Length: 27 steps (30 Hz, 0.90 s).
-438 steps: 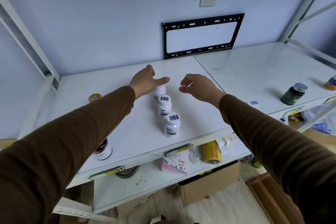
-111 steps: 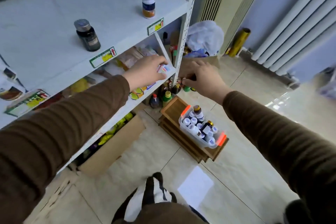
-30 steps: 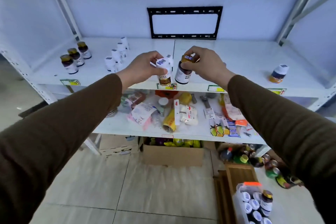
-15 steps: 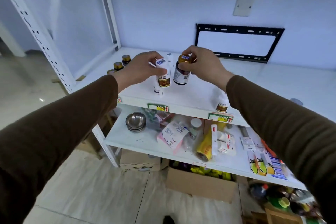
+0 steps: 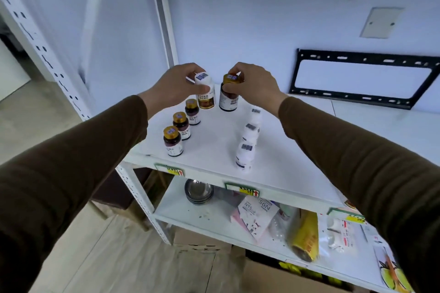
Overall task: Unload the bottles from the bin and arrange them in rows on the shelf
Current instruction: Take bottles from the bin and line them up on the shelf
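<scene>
two bottles upright over the far end of the shelf

my left hand grips the white-capped bottle just beyond the gold-cap row; my right hand grips the gold-capped bottle, left of the white row.

Both arms wear long dark-brown sleeves of soft knit cloth, finely ribbed, with loose folds along the forearms. The left sleeve ends at the wrist in a plain cuff, as does the right sleeve. The left hand and right hand are bare.
</scene>
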Available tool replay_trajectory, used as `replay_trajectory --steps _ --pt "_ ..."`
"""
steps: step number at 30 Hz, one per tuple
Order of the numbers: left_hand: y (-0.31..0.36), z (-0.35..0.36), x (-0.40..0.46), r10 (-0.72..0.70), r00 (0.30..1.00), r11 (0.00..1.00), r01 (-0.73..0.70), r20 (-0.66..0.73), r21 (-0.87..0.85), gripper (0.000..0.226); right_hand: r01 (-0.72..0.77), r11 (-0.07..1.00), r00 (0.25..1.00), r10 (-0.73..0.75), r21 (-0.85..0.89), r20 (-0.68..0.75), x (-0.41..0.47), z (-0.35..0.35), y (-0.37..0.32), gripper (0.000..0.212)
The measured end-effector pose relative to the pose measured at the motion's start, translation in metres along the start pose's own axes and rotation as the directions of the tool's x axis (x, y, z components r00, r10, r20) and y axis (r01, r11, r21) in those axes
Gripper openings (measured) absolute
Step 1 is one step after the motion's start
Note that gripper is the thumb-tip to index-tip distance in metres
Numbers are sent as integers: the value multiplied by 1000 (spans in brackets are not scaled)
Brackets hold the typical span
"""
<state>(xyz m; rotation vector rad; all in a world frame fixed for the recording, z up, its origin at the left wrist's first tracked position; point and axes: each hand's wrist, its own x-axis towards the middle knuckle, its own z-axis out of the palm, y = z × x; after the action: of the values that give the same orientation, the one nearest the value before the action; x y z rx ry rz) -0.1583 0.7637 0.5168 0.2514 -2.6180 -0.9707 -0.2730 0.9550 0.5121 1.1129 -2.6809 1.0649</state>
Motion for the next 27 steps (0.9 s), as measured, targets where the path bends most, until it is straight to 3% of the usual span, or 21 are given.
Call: replay_trajectory --steps 16,27 --pt "-129 -32 117 44 998 998 -46 45 33 34 -282 952 958 286 -118 22 132 145 8 32" --pt "-156 -16 147 35 997 996 -40 66 75 41 -277 942 934 310 -190 175 159 182 19 41"
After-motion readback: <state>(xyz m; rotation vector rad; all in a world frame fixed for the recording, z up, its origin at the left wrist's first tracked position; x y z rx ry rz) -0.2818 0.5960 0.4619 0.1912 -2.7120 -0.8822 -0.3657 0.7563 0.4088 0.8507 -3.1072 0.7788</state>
